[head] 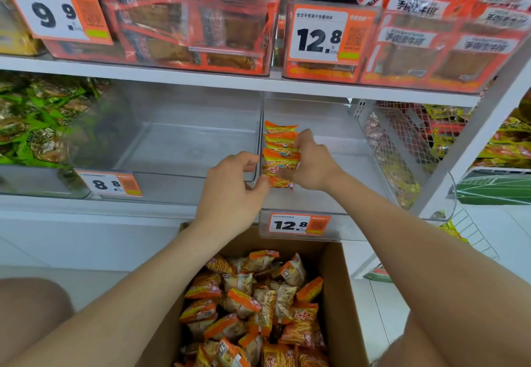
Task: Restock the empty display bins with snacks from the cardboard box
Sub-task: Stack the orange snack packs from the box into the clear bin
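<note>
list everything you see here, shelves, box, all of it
stacked packets: three or four, orange-yellow, left side of the right clear bin
right clear bin: one, transparent, middle shelf, 12.8 tag
left clear bin: one, transparent, beside it, 8.8 tag, nothing inside
cardboard box: one, brown, below the shelf
loose packets: many, orange-yellow, in the box
green packets: many, middle shelf, far left
red packets: many, top-shelf bins
mesh basket: one, white, right of the bins
left hand: fingers pinch the stack's lower left edge
right hand: grips the stack from the right
</note>
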{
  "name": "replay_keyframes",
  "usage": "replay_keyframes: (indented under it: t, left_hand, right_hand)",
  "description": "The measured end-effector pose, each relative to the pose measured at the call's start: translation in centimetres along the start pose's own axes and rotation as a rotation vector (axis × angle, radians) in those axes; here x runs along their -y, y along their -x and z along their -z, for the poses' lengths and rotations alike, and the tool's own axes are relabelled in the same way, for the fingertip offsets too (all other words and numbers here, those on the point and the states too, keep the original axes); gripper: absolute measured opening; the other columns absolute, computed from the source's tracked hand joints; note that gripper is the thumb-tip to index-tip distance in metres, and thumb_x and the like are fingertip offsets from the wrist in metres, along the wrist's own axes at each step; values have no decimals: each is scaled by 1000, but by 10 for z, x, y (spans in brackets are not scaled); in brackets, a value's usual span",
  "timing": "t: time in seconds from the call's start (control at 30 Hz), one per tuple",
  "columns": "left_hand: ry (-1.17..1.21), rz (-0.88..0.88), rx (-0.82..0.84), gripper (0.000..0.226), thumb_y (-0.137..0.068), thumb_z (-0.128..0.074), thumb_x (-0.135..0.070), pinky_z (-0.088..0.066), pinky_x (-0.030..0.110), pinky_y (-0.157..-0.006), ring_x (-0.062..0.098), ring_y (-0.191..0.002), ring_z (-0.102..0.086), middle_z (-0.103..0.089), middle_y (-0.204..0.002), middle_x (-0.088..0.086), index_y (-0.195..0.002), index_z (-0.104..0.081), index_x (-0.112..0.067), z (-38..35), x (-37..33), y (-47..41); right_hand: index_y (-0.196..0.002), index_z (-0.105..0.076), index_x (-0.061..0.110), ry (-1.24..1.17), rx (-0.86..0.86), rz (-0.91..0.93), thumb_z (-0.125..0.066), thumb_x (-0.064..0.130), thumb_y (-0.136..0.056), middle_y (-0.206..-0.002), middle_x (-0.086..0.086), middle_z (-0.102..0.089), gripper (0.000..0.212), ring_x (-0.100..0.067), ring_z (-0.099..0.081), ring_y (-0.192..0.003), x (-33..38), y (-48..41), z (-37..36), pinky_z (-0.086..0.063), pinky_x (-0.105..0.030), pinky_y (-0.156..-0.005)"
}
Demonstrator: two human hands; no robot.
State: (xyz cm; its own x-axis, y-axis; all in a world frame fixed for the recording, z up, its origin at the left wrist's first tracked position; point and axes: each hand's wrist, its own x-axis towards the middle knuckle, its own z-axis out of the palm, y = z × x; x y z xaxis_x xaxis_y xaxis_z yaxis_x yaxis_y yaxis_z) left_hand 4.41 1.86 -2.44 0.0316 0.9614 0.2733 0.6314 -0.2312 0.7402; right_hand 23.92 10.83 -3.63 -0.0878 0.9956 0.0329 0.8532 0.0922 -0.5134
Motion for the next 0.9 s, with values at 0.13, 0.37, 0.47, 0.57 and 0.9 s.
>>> replay_keyframes:
  t: [0.13, 0.37, 0.47, 0.57, 0.9]
  left_hand:
    - [-31, 2, 28, 38, -102, -64, -36, -49, 19, -74, 1, -81, -67, -70, -116, -14, -139, -62, -26, 3, -2, 11]
    - [-72, 31, 63, 6, -97, -65, -30, -47, 25, -59, 4, -68, -61, -64, -74, -10, -93, -61, -29, 4, 4, 58]
    - [-164, 53, 583, 3, -97, -67, -34, -49, 23, -69, 2, -79, -63, -66, -87, -15, -94, -66, -33, -1, 19, 79]
    - [-393, 20, 1104, 19, -99, -65, -32, -51, 25, -79, 4, -94, -61, -62, -104, -15, -117, -68, -28, -18, 39, 105]
    - [-849, -141, 1277, 54, -101, -57, -1, -44, 38, -100, 33, -129, -48, -45, -145, 14, -153, -43, -9, -66, 85, 185]
  right_hand:
    - [-128, -35, 14, 5, -15, -99, -93, 47, -73, -104, 1, -54, 86, -20, -53, -93, -2, 9, 14, -43, -33, -71]
    - [-110, -66, 15, 28, -198, 121, -64, 23, -98, -76, 3, -69, 15, -11, -64, -69, 13, 73, 42, -54, -33, -71]
    - [-91, -71, 20, -115, -66, 253, -62, 13, -92, -65, 6, -67, 12, -9, -59, -56, 37, 135, 44, -41, -14, -58]
    - [-90, -76, 19, -108, 260, 242, -61, 12, -93, -64, 11, -65, 16, -1, -62, -62, 40, 190, 24, -41, -9, -58]
    - [-121, -70, -1, 336, 800, -102, -56, 8, -94, -119, -21, -71, 32, -39, -68, -108, -45, 235, -96, -60, -50, -90]
